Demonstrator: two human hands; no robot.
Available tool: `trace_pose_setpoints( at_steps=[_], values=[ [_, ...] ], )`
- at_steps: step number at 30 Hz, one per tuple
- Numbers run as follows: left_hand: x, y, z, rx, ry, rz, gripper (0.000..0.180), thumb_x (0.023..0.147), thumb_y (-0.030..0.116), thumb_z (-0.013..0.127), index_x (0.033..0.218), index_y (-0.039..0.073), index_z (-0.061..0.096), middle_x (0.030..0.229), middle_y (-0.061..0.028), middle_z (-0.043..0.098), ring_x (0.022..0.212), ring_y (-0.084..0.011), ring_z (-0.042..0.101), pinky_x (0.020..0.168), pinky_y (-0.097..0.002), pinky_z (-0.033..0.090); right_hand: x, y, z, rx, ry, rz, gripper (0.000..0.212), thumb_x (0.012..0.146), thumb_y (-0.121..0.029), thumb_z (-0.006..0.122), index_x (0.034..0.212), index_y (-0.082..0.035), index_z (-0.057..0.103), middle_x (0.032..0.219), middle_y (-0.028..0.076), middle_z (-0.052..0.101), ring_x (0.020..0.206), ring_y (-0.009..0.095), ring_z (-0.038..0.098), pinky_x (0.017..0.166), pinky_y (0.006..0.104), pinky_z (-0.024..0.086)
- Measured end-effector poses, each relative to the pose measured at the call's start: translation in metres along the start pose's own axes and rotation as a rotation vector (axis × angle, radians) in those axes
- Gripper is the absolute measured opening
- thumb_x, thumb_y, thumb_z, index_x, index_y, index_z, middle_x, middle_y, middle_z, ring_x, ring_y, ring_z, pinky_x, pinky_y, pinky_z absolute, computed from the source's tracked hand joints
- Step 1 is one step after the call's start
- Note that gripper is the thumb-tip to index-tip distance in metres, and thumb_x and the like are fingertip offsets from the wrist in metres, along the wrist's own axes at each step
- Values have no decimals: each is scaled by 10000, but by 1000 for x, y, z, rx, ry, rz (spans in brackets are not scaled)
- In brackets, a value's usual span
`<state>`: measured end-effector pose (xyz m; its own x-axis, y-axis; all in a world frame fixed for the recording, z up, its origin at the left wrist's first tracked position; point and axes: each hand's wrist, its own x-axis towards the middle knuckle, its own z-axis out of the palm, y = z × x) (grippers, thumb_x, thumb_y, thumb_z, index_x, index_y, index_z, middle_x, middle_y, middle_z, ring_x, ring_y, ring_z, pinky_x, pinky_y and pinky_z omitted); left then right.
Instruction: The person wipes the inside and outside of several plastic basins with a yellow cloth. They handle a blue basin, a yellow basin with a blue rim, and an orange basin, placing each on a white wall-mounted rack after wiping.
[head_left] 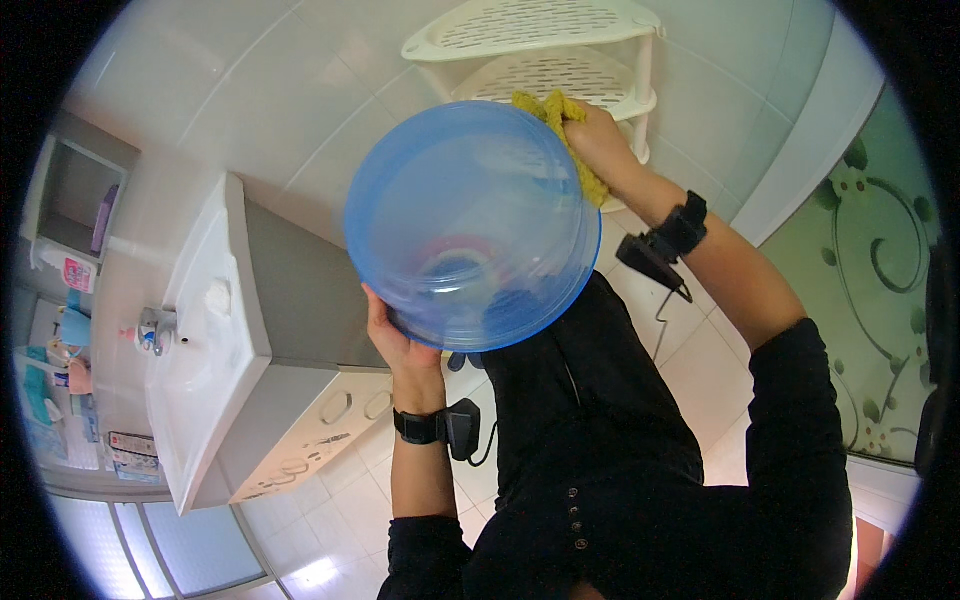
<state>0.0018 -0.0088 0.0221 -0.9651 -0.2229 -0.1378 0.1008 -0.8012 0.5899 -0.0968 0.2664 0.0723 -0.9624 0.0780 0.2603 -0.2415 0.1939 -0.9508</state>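
Note:
A translucent blue plastic basin (465, 195) is held up in front of me, above my legs. My left hand (402, 345) grips its lower left rim, with some of the fingers hidden behind the basin. At the upper right of the basin, my right hand (598, 145) is closed on a yellow-green cloth (556, 114). The cloth lies against the basin's rim, and part of it hangs down along the outer edge. Blurred pinkish and dark blue shapes show through the basin's wall.
A white slotted corner shelf (530, 38) stands just beyond the basin. On the left are a white washbasin (205, 270) with a metal tap (155, 332), a cabinet (310, 425) and several toiletries. A green patterned door (870, 290) is on the right.

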Motion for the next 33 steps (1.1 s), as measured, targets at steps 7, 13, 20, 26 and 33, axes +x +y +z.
trace_pose_setpoints(
  at_steps=[7, 13, 20, 26, 33],
  values=[
    [5, -1, 16, 15, -101, 169, 534, 944, 433, 462, 1316, 51, 416, 1297, -110, 487, 1161, -277, 491, 984, -453, 413, -82, 13, 74, 257, 307, -303, 416, 766, -26, 506, 1179, -64, 535, 1276, 189, 454, 1220, 330, 414, 1046, 375, 302],
    [7, -9, 23, 86, -82, 201, 535, 952, 449, 442, 1299, 43, 424, 1267, -111, 504, 1117, -256, 516, 953, -418, 429, -98, 7, 80, -354, -61, -975, 483, 737, -24, 580, 1208, -114, 521, 1344, 117, 408, 1304, 352, 331, 1097, 478, 235],
    [3, -10, 23, 502, -164, 404, 452, 936, 413, 513, 1151, 16, 503, 1080, -92, 582, 952, -192, 586, 799, -352, 488, -63, -35, 76, -383, -260, -1241, 375, 736, -69, 610, 1110, -89, 582, 1275, 111, 495, 1267, 328, 399, 1064, 476, 306],
    [-21, -19, 20, 959, -394, 496, 372, 918, 369, 579, 776, 26, 583, 674, 6, 566, 647, -88, 520, 574, -244, 427, -22, -74, 54, -469, -536, -787, 339, 730, -65, 612, 1066, -24, 580, 1172, 111, 566, 1110, 308, 523, 970, 388, 416],
    [-53, -9, 32, 1129, -694, 575, 316, 882, 306, 626, 781, 8, 597, 591, -62, 555, 504, -153, 522, 501, -278, 418, 51, -43, 6, -378, -520, -85, 236, 813, -102, 603, 1025, 1, 618, 964, 101, 650, 798, 154, 610, 721, 296, 520]
  ],
)
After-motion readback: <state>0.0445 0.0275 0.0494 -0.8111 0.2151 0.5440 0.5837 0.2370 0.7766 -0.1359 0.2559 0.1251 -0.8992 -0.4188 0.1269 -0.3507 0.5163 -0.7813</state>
